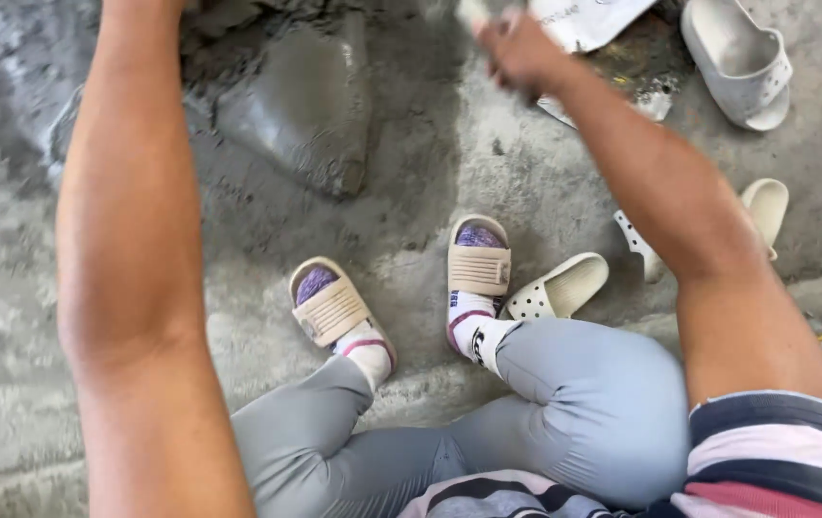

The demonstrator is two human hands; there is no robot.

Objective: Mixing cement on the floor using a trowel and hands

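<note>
Right hand (523,50), blurred, was clamped on a pale object beyond the smooth wet grey mortar mound (301,105); left grip lay out of frame.

Beige slides (476,269) — grey trousers (584,403) — striped sleeve (775,451).

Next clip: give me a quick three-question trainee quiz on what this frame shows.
1. True or false: the right hand is shut around something at the top of the view.
2. What lies on the ground just below the left arm's far end? A) wet grey mortar pile B) a bucket C) a brick
3. What colour are the sandals on the person's feet?

Key: 1 true, though the thing it holds is blurred; 2 A; 3 beige, worn over socks. The left hand is out of view.
</note>
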